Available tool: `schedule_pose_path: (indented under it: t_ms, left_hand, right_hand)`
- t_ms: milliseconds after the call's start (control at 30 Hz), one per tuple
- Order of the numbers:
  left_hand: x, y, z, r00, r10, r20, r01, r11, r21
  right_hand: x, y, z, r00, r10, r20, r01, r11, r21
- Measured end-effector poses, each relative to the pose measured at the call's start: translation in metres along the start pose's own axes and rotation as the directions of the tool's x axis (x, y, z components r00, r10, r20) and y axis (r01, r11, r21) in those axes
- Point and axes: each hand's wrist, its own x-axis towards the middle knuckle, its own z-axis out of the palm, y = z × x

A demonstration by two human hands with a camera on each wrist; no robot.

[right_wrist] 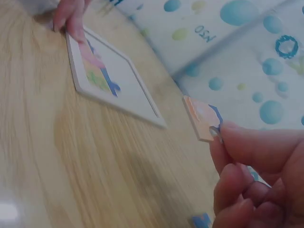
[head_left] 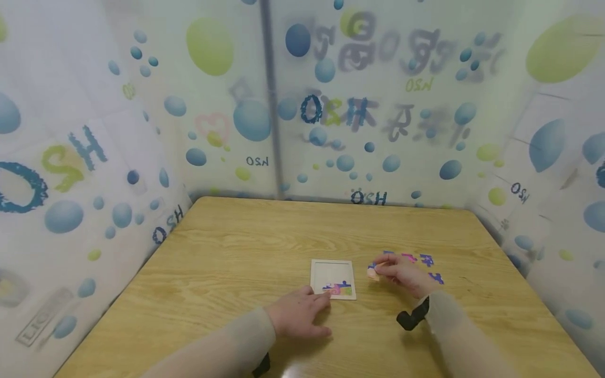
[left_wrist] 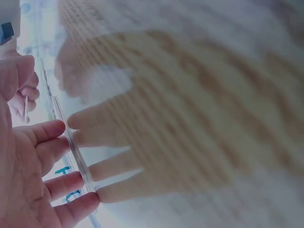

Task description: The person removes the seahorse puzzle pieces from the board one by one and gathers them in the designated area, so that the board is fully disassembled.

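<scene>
A white puzzle tray lies on the table, with joined pink, blue and green puzzle pieces along its near side. My left hand has its fingers spread and fairly straight, its fingertips at the tray's near left corner. Right of the tray, my right hand pinches a peach and blue puzzle piece between thumb and fingers. That piece is held up off the table, apart from the tray. In the left wrist view the left fingers touch the tray's thin edge, with their reflection on the tabletop.
Several loose puzzle pieces lie behind and beside the right hand, among them a blue one, a pink one and another blue one. The wooden table is enclosed by patterned curtains at its back and sides.
</scene>
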Motion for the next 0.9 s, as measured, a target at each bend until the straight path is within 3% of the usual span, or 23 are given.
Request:
schedule_pose_path:
  t_ms: [200, 400, 700, 900]
  left_hand:
    - [-0.002, 0.001, -0.001, 1.0, -0.005, -0.004, 0.005, 1.0, -0.003]
    - [-0.001, 0.001, -0.002, 1.0, -0.007, -0.004, 0.007, 1.0, -0.018]
    - [-0.003, 0.001, -0.003, 1.0, -0.012, 0.011, 0.012, 0.999, -0.04]
    - [-0.002, 0.001, -0.002, 1.0, -0.009, 0.0, 0.009, 1.0, -0.029]
  right_hand:
    - [-0.013, 0.007, -0.024, 1.0, -0.001, 0.006, 0.001, 1.0, -0.03]
    - [-0.023, 0.014, -0.034, 1.0, 0.025, -0.015, -0.027, 0.995, -0.1]
    - [-0.035, 0.016, -0.03, 0.995, 0.044, -0.093, -0.067, 0.962, -0.264]
    - [-0.037, 0.015, -0.025, 0.985, 0.068, -0.157, -0.114, 0.945, -0.305]
